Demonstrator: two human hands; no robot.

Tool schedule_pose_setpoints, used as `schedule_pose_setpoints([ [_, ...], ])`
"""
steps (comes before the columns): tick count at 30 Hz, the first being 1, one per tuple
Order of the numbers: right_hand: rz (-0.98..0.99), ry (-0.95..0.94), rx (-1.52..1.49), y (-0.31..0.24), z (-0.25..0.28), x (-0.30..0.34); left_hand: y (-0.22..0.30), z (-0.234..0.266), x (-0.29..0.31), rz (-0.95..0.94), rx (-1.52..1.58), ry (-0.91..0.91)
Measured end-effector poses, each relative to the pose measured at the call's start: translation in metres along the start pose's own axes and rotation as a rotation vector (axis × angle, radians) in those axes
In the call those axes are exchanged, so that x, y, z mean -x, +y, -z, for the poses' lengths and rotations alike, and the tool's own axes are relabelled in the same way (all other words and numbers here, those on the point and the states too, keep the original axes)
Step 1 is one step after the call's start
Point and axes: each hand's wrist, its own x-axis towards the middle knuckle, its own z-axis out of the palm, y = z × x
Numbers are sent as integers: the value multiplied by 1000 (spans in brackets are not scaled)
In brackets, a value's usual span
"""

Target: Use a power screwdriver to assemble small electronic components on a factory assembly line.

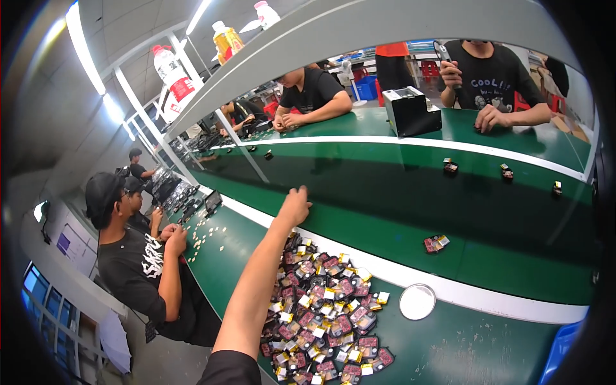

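Hovering at the near edge of the green belt [378, 237], the left hand [295, 206] sits at the end of a forearm that enters from the lower edge. Its fingers are bent, with the thumb side toward the right; whether they grip anything cannot be told, since the fingertips are partly hidden. The right hand is out of view.

The pile of electronic modules [324, 308] lies on the near counter [462, 346], just to the right of the forearm, which covers part of its left side. The units have dark housings, reddish boards and white blocks with yellow strips, and overlap at varied angles. A white border strip [500, 298] separates the counter from the belt.

A single module [436, 243] rests on the belt, right of the hand and well apart from it. Three smaller-looking units [450, 165] stand spaced out near the far side of the belt. A round white disc [417, 301] lies on the counter, right of the pile, near the border strip. A blue tray [559, 353] shows at the lower right. On the left, a co-worker in a dark cap [138, 269] sits beside scattered small pale pieces [206, 236]
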Motion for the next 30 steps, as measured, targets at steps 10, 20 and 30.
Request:
schedule_pose_setpoints([
  [10,58,-150,-45,3,21,6,239,96,190,-935,375,-80],
  [20,-69,-280,-25,2,54,42,306,96,383,-1427,332,-206],
  [30,-153,-332,-23,9,61,58,319,96,390,-1092,609,-420],
])
